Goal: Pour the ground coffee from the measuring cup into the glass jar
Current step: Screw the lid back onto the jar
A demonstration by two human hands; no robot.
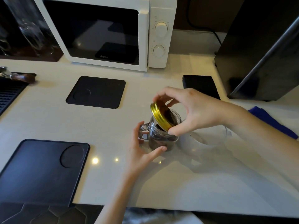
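Note:
A glass jar [161, 136] with a side handle stands upright on the white counter, with dark ground coffee inside. My left hand [142, 146] cups the jar's lower body, thumb by the handle. My right hand [191, 110] pinches a gold screw lid [159, 116] tilted on edge right over the jar's mouth. A clear measuring cup [210, 135] stands just right of the jar, partly hidden under my right wrist; it looks empty apart from a few dark traces.
A white microwave [105, 33] stands at the back. Black mats lie at centre [97, 92] and front left [42, 168]. A black box [200, 85] sits behind my right hand, a dark appliance [262, 54] at right, and a blue cloth [271, 120] beside it.

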